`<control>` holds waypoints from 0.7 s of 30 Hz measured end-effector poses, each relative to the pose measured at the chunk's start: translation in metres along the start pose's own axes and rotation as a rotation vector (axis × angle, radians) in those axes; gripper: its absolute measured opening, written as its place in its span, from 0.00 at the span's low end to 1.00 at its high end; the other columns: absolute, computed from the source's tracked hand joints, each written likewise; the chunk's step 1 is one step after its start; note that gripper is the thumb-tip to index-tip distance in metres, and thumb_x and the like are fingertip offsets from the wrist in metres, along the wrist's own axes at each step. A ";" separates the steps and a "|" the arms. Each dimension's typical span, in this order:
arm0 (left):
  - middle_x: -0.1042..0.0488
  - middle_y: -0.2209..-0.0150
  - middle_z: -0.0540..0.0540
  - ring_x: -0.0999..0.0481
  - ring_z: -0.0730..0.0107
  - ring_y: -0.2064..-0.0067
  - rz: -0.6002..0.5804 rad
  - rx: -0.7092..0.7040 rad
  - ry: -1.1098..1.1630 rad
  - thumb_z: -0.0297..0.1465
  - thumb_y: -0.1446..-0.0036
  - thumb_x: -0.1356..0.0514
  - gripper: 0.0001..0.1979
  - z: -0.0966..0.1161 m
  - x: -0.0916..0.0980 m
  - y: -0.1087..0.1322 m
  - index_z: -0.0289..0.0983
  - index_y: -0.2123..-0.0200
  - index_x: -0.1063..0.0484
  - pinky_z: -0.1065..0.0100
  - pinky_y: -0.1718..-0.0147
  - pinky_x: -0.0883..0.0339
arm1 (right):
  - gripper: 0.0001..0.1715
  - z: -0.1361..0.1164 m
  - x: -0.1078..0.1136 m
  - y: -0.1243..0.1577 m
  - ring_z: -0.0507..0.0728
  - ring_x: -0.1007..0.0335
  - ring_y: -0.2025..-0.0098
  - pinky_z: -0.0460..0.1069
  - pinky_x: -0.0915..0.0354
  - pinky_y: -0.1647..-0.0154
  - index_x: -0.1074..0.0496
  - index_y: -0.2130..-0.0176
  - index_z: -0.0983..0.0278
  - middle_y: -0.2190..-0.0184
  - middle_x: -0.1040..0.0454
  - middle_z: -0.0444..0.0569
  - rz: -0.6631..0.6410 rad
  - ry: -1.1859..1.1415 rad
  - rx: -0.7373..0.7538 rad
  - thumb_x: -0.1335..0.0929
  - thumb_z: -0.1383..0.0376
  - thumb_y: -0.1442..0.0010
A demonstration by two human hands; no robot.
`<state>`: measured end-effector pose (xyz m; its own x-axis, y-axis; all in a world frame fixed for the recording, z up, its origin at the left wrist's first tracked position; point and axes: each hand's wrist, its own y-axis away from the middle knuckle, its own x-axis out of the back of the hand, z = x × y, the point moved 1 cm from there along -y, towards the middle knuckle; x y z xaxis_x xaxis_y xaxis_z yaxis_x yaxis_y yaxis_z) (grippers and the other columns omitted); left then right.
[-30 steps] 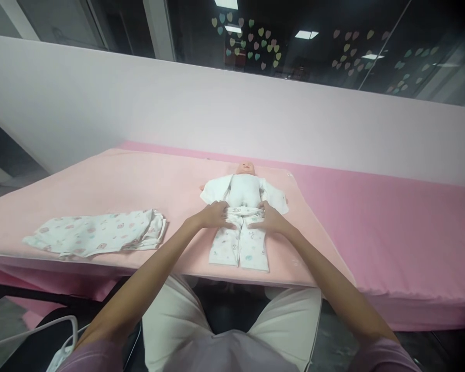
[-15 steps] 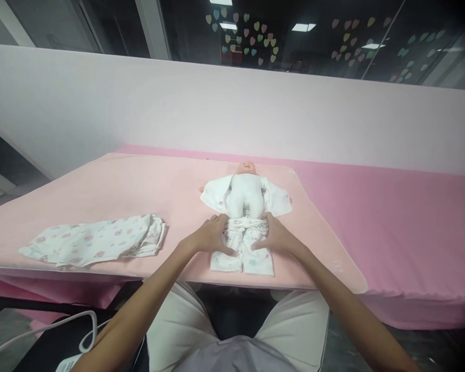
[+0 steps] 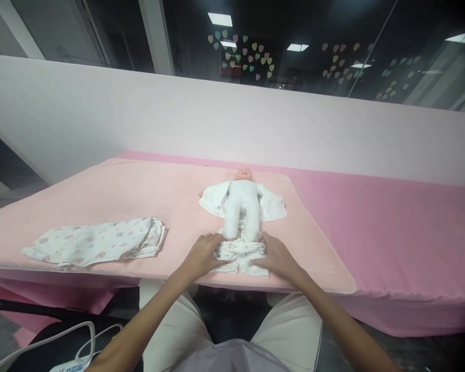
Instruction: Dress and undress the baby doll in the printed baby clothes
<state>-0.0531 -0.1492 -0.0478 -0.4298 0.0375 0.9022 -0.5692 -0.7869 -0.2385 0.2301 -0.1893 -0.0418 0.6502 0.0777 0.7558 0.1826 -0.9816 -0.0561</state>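
1. While the doll [image 3: 241, 204] lay on its back near the middle of the worktop [image 3: 139, 191], head toward the far edge, I had both hands at its feet, close to the near edge.
2. My left hand [image 3: 201, 253] clutched one side of the bunched trousers [image 3: 240, 256] and my right hand [image 3: 276, 254] the other, fingers curled into the cloth. Gripping both sides, I judged, kept the gathered waistband level across the two legs.
3. The trousers sat crumpled over the ends of the doll's legs, with the feet hidden inside. The printed leg ends trailed toward the near edge and stopped just short of it.
4. The open top [image 3: 213, 200] lay spread flat under the doll's back with a flap out to either side, which left the white body and legs bare and straight.
5. A folded printed garment [image 3: 96, 240] rested well apart toward the near left corner, clear of my forearms.
6. Little room was left between the trousers and the near edge, with my lap just beyond it. Bare worktop lay open on both sides of my hands, reaching on the right to the rounded near right corner. The white partition [image 3: 178, 113] closed off the far side.
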 end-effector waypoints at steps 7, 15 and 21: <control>0.20 0.59 0.43 0.23 0.50 0.57 0.204 -0.049 -0.085 0.26 0.39 0.38 0.08 0.014 -0.015 0.034 0.42 0.58 0.30 0.53 0.58 0.35 | 0.09 0.009 -0.025 0.032 0.67 0.30 0.60 0.58 0.37 0.58 0.30 0.60 0.57 0.63 0.23 0.50 0.219 0.227 0.137 0.30 0.68 0.41; 0.23 0.65 0.49 0.26 0.58 0.63 0.164 -0.091 0.186 0.38 0.36 0.34 0.12 0.057 0.028 0.064 0.44 0.65 0.35 0.58 0.63 0.35 | 0.12 -0.020 -0.003 0.084 0.66 0.27 0.61 0.58 0.33 0.63 0.31 0.62 0.54 0.65 0.23 0.46 0.132 -0.082 0.099 0.26 0.63 0.45; 0.27 0.61 0.48 0.29 0.61 0.62 0.127 -0.038 0.286 0.46 0.43 0.30 0.20 0.080 0.107 0.015 0.42 0.62 0.35 0.61 0.63 0.35 | 0.24 -0.064 0.089 0.063 0.63 0.27 0.61 0.54 0.33 0.64 0.30 0.55 0.55 0.59 0.23 0.49 0.140 -0.043 0.168 0.23 0.47 0.41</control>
<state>-0.0519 -0.2064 0.0735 -0.6759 0.1161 0.7278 -0.5217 -0.7729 -0.3612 0.2518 -0.2560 0.0637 0.7078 -0.0465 0.7048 0.2066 -0.9406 -0.2695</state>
